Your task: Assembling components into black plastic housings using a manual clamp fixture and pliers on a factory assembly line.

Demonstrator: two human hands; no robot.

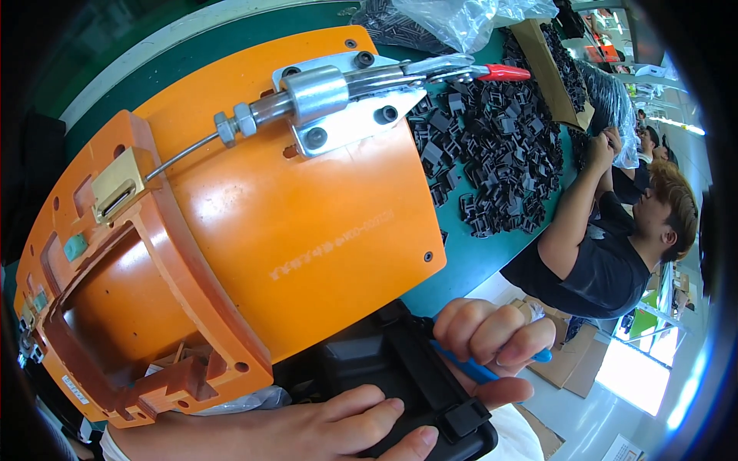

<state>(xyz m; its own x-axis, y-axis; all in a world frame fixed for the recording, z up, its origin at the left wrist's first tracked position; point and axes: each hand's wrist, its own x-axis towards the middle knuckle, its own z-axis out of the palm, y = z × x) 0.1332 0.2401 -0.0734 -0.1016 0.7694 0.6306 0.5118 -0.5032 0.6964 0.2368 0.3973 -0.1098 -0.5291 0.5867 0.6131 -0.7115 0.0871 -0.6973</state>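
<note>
Farthest left, beyond the left forearm, is an orange frame point(192, 269) with a large opening; a brass block point(123, 184) sits on its far side, with a thin metal rod running from it toward the right; the rod leads to a silver clamp point(321, 91), bolted to an orange board point(307, 230) that spreads beyond the left hand; the clamp's red handle point(503, 73) points right, far beyond both hands.

The left hand point(357, 422) is loosely open, palm down, fingers part-bent and nothing visible between them; just beyond and to its right lies a black case point(361, 353), partly hidden under the board; a raised strip on it slants from the far left down to the near right, though the case's full long axis cannot be told; the case lies between the hands, with the left fingers over its near side, so that hand looks the nearer; whether they touch is unclear.

The right hand point(496, 338) is closed in a fist around a blue-handled tool point(486, 374), just beside the case's right edge; the fingers hide what kind it is.

Beyond the right hand, a heap of black clips point(507, 154) covers part of a green desk point(461, 257); farther right are a cardboard box point(546, 73) and a co-worker in a black shirt point(600, 265), hands together.
</note>
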